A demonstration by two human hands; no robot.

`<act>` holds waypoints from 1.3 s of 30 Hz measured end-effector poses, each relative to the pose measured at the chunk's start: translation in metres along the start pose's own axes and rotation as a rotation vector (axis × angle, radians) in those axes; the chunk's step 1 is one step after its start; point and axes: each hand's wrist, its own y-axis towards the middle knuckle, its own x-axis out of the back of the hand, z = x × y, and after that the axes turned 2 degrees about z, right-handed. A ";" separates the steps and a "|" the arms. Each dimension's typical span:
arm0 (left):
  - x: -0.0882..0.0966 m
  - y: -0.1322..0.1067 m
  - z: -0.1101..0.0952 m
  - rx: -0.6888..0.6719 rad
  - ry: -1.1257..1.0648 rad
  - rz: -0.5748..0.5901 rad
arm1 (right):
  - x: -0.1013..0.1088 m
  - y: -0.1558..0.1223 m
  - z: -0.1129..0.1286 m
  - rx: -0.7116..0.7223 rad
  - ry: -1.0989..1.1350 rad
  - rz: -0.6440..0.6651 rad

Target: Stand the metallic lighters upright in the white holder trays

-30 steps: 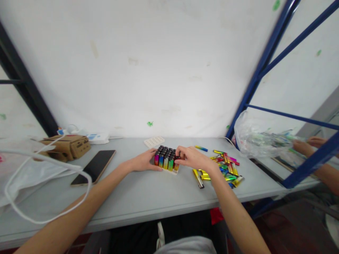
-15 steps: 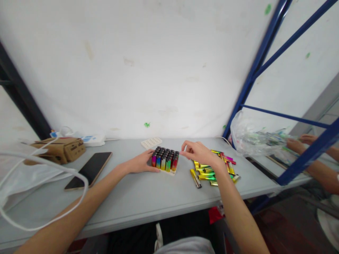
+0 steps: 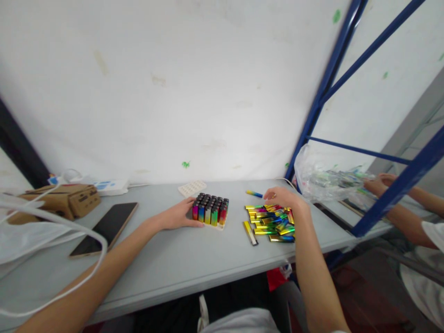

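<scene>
Upright lighters (image 3: 210,208) with black tops and shiny coloured bodies stand packed in rows in a pale tray (image 3: 220,227). My left hand (image 3: 178,214) wraps round the left side of this block, thumb at the front and fingers behind. To the right, my right hand (image 3: 281,197) is closed at the far edge of a loose heap of lighters (image 3: 268,219). A yellow-and-blue lighter (image 3: 254,193) sticks out leftward from its fingertips. One yellow lighter (image 3: 250,232) lies at the heap's near left.
Behind the block lies a second pale tray (image 3: 192,188). A phone (image 3: 106,230), a cardboard box (image 3: 69,201) and white cables (image 3: 100,238) are at left. A blue metal frame (image 3: 321,99) rises at right, beside a clear plastic bag (image 3: 312,178) and another person's hands (image 3: 378,185).
My right hand has moved from the block's right edge to the loose heap and now has a lighter at its fingertips. My left hand stays on the block. The view has shifted slightly.
</scene>
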 end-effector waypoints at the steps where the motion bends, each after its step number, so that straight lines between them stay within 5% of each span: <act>1: 0.000 0.000 0.000 0.002 -0.002 -0.001 | -0.002 0.002 0.001 0.003 0.009 0.017; 14: -0.001 -0.001 0.002 -0.017 -0.004 -0.011 | -0.032 0.034 0.000 0.156 0.041 0.094; 19: -0.001 -0.002 0.000 -0.007 -0.005 -0.030 | -0.037 0.034 0.006 0.125 0.038 -0.062; 31: -0.002 -0.001 0.003 -0.011 0.003 0.004 | -0.015 0.004 0.077 0.501 0.861 -0.314; 39: -0.003 -0.002 0.003 -0.013 0.007 -0.011 | -0.033 -0.002 0.122 0.488 1.347 -0.075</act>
